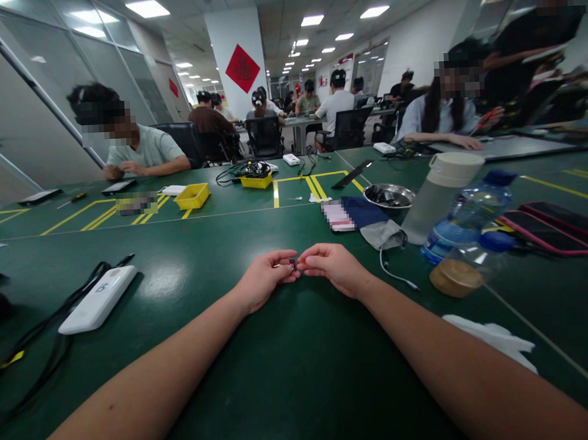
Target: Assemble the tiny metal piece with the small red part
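Observation:
Over the middle of the green table, my left hand pinches a tiny dark piece with a bit of red between thumb and fingers. My right hand is closed too, its thumb and fingertips meeting right beside that piece. A reddish spot shows at the right fingertips, but whether it is a separate part or the same piece I cannot tell. Both hands nearly touch at the fingertips, and the fingers hide most of what they hold.
A white power bank with black cables lies left. Right are a metal bowl, a grey-blue pouch, a pale tumbler, plastic bottles and phones. Yellow trays stand farther back. Other people sit around.

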Available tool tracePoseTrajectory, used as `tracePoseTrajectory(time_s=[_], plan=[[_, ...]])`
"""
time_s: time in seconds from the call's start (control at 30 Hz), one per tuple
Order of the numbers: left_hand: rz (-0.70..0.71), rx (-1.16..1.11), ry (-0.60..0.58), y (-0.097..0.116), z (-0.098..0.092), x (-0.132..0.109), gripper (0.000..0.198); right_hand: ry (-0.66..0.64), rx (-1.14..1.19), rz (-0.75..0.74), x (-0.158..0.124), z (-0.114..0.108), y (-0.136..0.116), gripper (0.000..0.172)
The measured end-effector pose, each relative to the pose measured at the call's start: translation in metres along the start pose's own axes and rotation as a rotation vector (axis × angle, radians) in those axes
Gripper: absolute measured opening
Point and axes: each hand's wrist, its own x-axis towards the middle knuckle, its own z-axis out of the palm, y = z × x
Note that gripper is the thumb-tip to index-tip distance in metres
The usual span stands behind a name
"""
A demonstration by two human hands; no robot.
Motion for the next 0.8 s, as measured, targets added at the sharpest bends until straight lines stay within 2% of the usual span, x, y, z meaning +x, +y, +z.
tracePoseTrajectory(time_s=[0.13, 0.23, 0.47, 0.67, 0.8], plan=[[0.117, 0.157, -0.010, -0.0022, 0.0003, -0.0008, 0.025, -0.040, -0.051, -0.068, -0.0020, 0.0012, 0.0006, 0.026], [0.139, 0.201, 0.031, -0.0032, -0.0002, -0.0010, 0.021, -0.058, -0.062, -0.087, -0.0028, 0.0009, 0.0004, 0.032], [0.167, 0.263, 0.062, -0.0033, 0.0016, -0.0018, 0.019, -0.083, -0.056, -0.095, -0.0018, 0.0025, 0.0025, 0.034], [0.188, 0.298, 0.057, 0.0004, 0.0043, -0.0029, 0.019, -0.082, -0.128, -0.104, -0.0050, 0.0044, -0.0008, 0.022], [0.204, 0.318, 0.049, -0.0001, 0.0026, -0.0022, 0.018, -0.083, -0.145, -0.108, -0.0057, 0.0038, -0.0023, 0.020]])
